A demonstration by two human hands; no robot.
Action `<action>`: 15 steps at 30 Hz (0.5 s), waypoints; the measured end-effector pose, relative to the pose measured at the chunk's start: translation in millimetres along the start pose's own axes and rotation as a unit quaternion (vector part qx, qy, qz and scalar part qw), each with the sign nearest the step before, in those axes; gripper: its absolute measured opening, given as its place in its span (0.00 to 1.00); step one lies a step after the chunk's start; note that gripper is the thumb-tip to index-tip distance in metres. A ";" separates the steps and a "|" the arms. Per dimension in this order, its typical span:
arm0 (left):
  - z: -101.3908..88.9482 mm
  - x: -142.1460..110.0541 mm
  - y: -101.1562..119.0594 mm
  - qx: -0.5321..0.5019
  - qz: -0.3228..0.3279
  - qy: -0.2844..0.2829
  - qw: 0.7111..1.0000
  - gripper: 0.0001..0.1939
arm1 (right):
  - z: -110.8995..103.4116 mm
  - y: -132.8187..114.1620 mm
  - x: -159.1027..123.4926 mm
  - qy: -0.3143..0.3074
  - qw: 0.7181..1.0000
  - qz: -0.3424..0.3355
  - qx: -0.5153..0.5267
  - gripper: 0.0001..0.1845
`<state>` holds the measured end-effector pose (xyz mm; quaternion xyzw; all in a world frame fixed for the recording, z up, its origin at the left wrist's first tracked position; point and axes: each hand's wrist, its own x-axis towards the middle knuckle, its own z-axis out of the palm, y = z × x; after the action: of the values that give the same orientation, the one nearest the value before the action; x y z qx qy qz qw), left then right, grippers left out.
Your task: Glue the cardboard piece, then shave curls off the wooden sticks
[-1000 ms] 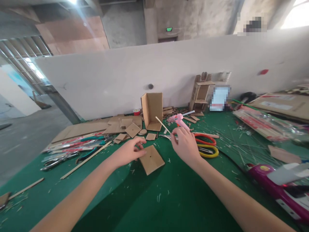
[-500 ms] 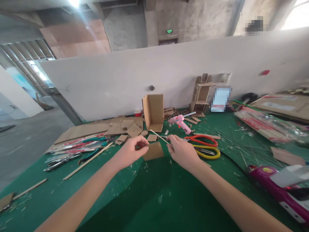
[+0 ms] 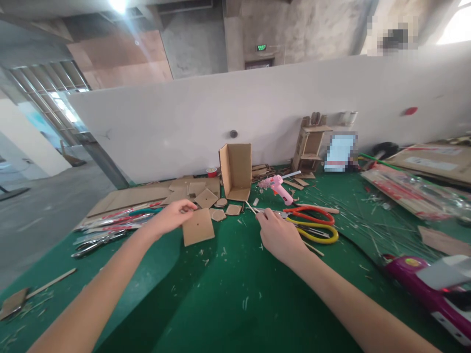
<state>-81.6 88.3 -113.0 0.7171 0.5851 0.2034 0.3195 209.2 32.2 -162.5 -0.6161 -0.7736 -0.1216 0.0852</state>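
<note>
My left hand (image 3: 172, 216) pinches the top corner of a square cardboard piece (image 3: 198, 227) with a small hole in its middle, holding it over the green mat (image 3: 235, 294). My right hand (image 3: 276, 235) is closed on a thin wooden stick (image 3: 251, 208) whose tip points toward the open cardboard box (image 3: 235, 170). Orange and yellow scissors (image 3: 312, 223) lie just right of that hand. A pink glue gun (image 3: 279, 188) rests behind it.
Cardboard scraps (image 3: 206, 198) and small discs lie near the box. Packaged tools (image 3: 114, 225) are at the left, a small cardboard shelf model (image 3: 309, 143) stands by the white wall, stick packets (image 3: 412, 193) are at the right, and a purple tool (image 3: 427, 282) is near right.
My left hand carried the cardboard square to the left, away from my right hand. My right hand lowered the stick toward the mat near the scissors.
</note>
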 end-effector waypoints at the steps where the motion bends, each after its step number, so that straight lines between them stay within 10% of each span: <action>1: -6.4 1.3 -6.6 -0.020 -0.014 0.023 0.999 0.19 | 0.4 -0.7 0.0 0.002 1.000 0.000 -0.004 0.12; 15: 3.6 24.2 -40.7 0.208 0.005 0.292 0.934 0.18 | 2.1 -1.6 -1.4 0.036 0.999 -0.017 0.013 0.10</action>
<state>-102.5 115.6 -145.9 0.6795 0.6783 0.2785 -0.0226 208.0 31.2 -165.0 -0.5968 -0.7820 -0.1351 0.1190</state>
